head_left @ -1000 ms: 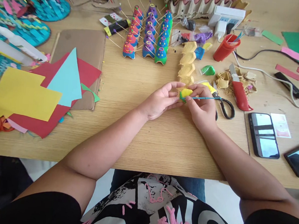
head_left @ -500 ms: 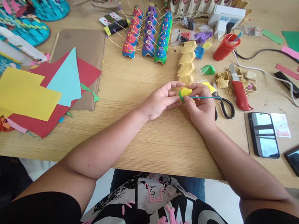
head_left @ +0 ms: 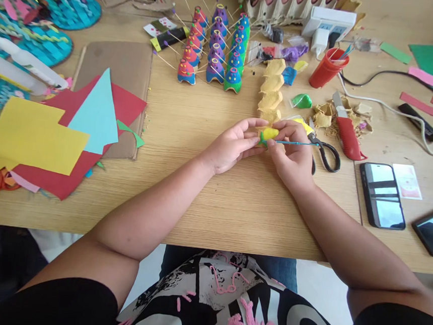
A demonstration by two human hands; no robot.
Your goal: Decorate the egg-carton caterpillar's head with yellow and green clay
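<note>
I observe the left hand (head_left: 236,146) and right hand (head_left: 295,156) close together at the near end of a matte, peaked carton strip (head_left: 272,84), the former gripping it, the latter pinching a slim blue tool (head_left: 297,143) beside smooth yellow-and-green clay (head_left: 269,134). The strip extends over the wood-grained tabletop (head_left: 184,190).

The knife (head_left: 348,138) lies right of the carton strip (head_left: 272,84).

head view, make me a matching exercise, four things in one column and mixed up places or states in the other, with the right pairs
1 thin blue tool
2 red-handled knife
3 light-blue paper
4 red cup

A partly over red paper
B in the right hand
C holding thin sticks
D lying by carton scraps

Pairs: 1-B, 2-D, 3-A, 4-C
</note>
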